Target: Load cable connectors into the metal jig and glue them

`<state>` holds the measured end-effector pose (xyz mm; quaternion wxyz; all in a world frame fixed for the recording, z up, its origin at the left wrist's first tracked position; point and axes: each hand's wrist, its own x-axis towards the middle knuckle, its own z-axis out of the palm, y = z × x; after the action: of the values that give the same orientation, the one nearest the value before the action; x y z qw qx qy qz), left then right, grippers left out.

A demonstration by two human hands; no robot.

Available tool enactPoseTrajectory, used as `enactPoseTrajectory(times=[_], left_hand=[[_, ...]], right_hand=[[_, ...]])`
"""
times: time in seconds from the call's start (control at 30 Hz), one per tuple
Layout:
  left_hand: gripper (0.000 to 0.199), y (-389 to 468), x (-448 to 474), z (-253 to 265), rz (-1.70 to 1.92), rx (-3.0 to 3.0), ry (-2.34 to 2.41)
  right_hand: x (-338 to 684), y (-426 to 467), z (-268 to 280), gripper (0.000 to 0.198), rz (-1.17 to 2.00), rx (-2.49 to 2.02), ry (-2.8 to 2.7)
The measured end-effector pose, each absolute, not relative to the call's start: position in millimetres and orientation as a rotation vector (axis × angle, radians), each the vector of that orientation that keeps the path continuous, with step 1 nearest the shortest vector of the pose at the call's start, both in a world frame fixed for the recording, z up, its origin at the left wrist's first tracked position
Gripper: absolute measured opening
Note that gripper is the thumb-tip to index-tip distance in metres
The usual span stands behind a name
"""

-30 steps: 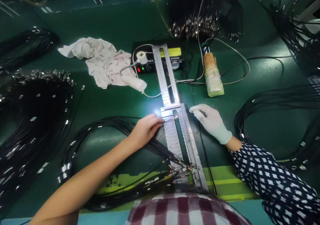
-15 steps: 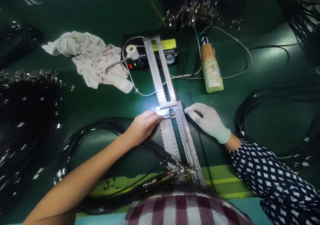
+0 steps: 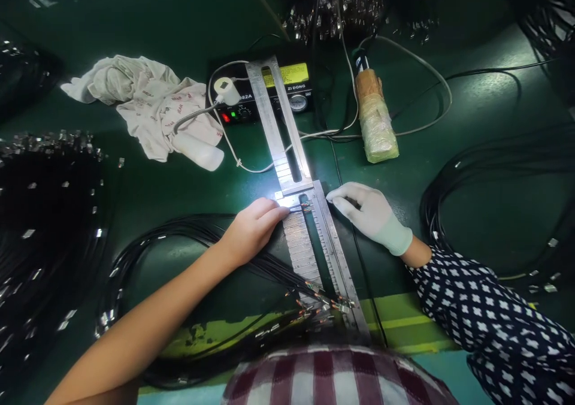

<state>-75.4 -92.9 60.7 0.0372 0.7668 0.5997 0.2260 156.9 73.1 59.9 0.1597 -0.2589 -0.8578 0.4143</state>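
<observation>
My bare left hand (image 3: 258,228) pinches a thin black cable at the left side of a long slotted metal jig (image 3: 305,252). The cable's stripped coloured wire ends (image 3: 307,206) lie across the slot of the jig. In a white glove, my right hand (image 3: 366,216) is at the jig's right edge, thumb and forefinger pressed together. Whether anything is between those fingertips is too small to tell. Below my left hand, a bundle of black cables (image 3: 281,273) crosses the jig's lower part, its bared wire ends fanned out over the metal.
Behind the jig stands a black control box (image 3: 251,108) with lit switches. A crumpled cloth (image 3: 157,102), a white cylinder (image 3: 200,150) and a tape-wrapped block (image 3: 377,123) lie nearby. Coiled black cables (image 3: 442,195) are at right, with a cable pile (image 3: 45,213) at left.
The view has shifted slightly, so the box, cloth and jig top appear further left. Both hands keep about the same place at the jig, the left still pinching the cable.
</observation>
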Motion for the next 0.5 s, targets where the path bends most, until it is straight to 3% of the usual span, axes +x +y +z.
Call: enactPoseTrajectory(times=[0.2,0.37,0.5], left_hand=[[0.025,-104,-70,54,0.709,2.283,1.896],[0.038,-125,-60,55,0.351,2.368,2.195],[0.033,-117,-55,63,0.231,2.492,2.092]], right_hand=[[157,73,59,0.019,1.187,-0.749,-2.455],[157,73,58,0.019,1.180,-0.738,-2.449],[156,73,56,0.018,1.173,-0.736,-2.437]])
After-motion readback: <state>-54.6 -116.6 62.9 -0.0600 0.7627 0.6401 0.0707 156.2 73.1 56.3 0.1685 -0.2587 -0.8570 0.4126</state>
